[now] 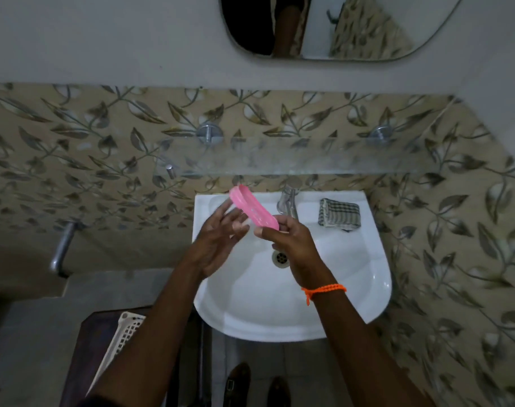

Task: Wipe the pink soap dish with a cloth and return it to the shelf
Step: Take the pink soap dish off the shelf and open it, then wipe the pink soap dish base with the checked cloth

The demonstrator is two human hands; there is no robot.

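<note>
The pink soap dish is an oval plastic tray, held tilted above the white sink. My right hand pinches its near end between thumb and fingers. My left hand is beside the dish with its fingers spread, its fingertips close to or just touching the dish's underside. A folded checked cloth lies on the sink's back right rim, apart from both hands. The glass shelf hangs on the wall above the sink with nothing on it.
A chrome tap stands at the sink's back middle, just behind my right hand. A mirror is on the wall above. A pipe sticks out at left. A white plastic basket sits on a dark stool at lower left.
</note>
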